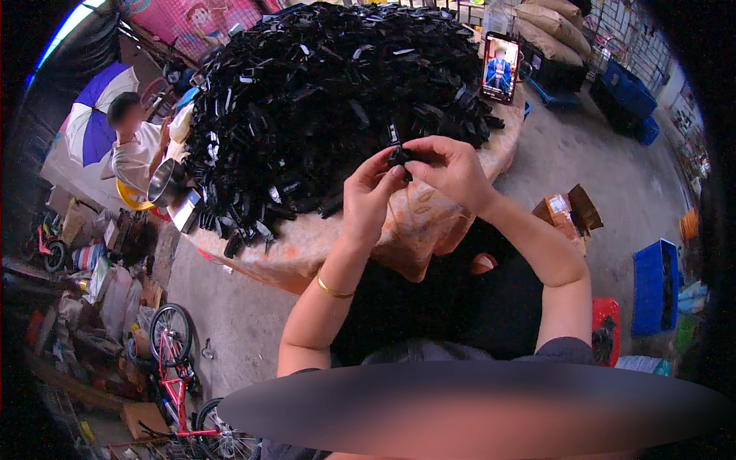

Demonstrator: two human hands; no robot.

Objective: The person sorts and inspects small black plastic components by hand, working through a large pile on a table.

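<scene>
Both hands raised over bench [429, 222] edge, meeting at one small black plastic piece [399, 157]. Left hand [370, 192] grip narrow, fingertips pinching piece from left; right hand [452, 170] grip closed on same piece from above and right. Piece sits just before big heap of black parts [322, 100] covering bench. Phone [500, 67] stands behind heap. Blue crate [654, 287] on floor at right, contents perhaps dark, hard to see. Metal bowl [165, 182] at heap's left edge.

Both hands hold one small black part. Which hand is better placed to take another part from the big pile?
Probably the left hand. It lies nearer the pile of black parts, just beside its edge. The right hand pinches the small black part from above.
</scene>
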